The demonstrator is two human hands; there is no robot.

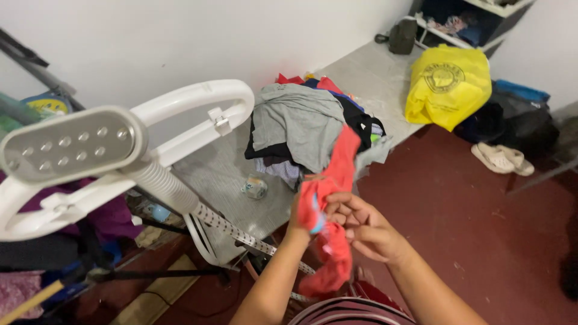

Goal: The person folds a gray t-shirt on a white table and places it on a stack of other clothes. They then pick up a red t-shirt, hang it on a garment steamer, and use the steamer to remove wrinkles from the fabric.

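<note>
one yellow bag, two sandals, one clothes pile

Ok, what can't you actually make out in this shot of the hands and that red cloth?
Head view only:
- Left hand: mostly hidden behind the crumpled red fabric garment, so its grip cannot be seen.
- Right hand: its fingertips curl into the cloth, out of sight.
- The garment's kind: too bunched to tell.
- Heap of grey and dark clothes: lower pieces are covered by the top ones.
- Yellow plastic bag: its contents are hidden by the bag itself.
</note>
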